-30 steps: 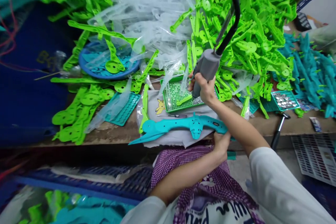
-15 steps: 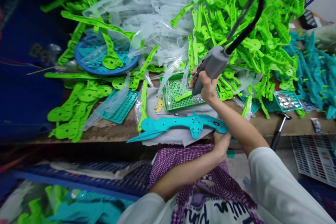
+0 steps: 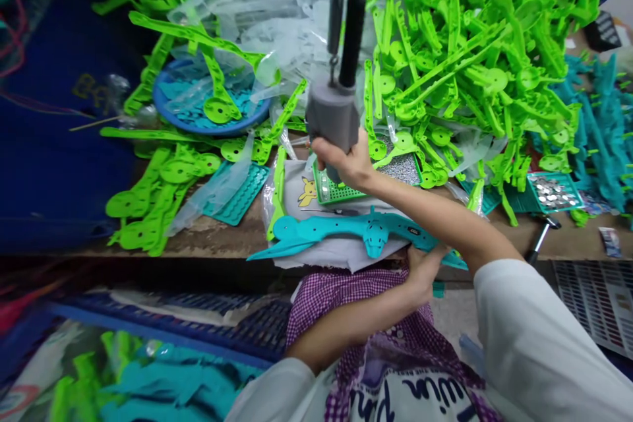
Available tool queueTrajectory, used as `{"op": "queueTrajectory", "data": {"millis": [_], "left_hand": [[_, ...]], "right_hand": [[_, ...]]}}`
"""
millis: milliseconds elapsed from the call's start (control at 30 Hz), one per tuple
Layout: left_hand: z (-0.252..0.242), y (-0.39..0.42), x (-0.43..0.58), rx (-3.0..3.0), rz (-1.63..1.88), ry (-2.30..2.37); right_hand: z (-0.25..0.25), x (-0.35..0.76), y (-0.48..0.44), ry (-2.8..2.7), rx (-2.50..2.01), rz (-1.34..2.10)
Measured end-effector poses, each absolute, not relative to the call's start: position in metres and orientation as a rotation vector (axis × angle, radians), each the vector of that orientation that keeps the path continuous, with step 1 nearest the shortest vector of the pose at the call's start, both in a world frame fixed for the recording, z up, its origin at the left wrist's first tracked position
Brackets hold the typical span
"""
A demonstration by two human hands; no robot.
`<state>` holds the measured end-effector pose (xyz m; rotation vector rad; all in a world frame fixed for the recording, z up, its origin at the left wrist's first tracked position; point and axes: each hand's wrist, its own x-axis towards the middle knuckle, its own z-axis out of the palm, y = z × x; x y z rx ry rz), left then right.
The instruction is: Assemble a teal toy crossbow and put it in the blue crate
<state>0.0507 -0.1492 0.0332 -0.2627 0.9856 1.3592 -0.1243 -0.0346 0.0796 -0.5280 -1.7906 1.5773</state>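
My right hand (image 3: 350, 161) is wrapped round a grey electric screwdriver (image 3: 332, 115) with a dark cable running up from its top. It hovers over the green perforated tray (image 3: 343, 194), and the tool's tip is hidden. My left hand (image 3: 420, 267) grips the right end of a long teal plastic toy part, shaped like a bow (image 3: 326, 229), with a dragon-like head at its middle. This part lies on a grey cloth (image 3: 311, 257) at the bench edge. Small metal screws (image 3: 403, 168) fill the tray's right side. A thin dark tool (image 3: 329, 211) lies between tray and toy part.
Heaped green plastic parts (image 3: 475, 72) and clear plastic pieces (image 3: 281, 33) cover the back. At left stands a blue basin (image 3: 163, 109) of teal pieces. A hammer (image 3: 541, 237) and a tray of metal discs (image 3: 554, 191) lie right. Below left is a blue crate (image 3: 217, 343).
My right hand has moved left with the screwdriver, which now stands more upright over the tray's left part. My left hand stays on the toy part's right end. The view has shifted slightly.
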Motion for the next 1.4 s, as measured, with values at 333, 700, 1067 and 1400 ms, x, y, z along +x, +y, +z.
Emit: {"op": "queueTrajectory", "data": {"millis": [333, 700, 1067, 1400], "left_hand": [[0.030, -0.149, 0.053, -0.276, 1.372, 1.017], [0.026, -0.151, 0.056, -0.233, 1.395, 1.001], [0.030, -0.151, 0.053, -0.256, 1.404, 0.995], [0.033, -0.145, 0.048, -0.237, 1.348, 1.067]], "right_hand": [[0.055, -0.136, -0.034, -1.658, -0.526, 1.631], [0.050, -0.136, -0.031, -1.628, -0.548, 1.579], [0.058, -0.133, -0.038, -1.607, -0.509, 1.604], [0.129, -0.061, -0.023, -1.339, -0.607, 1.330]]}}
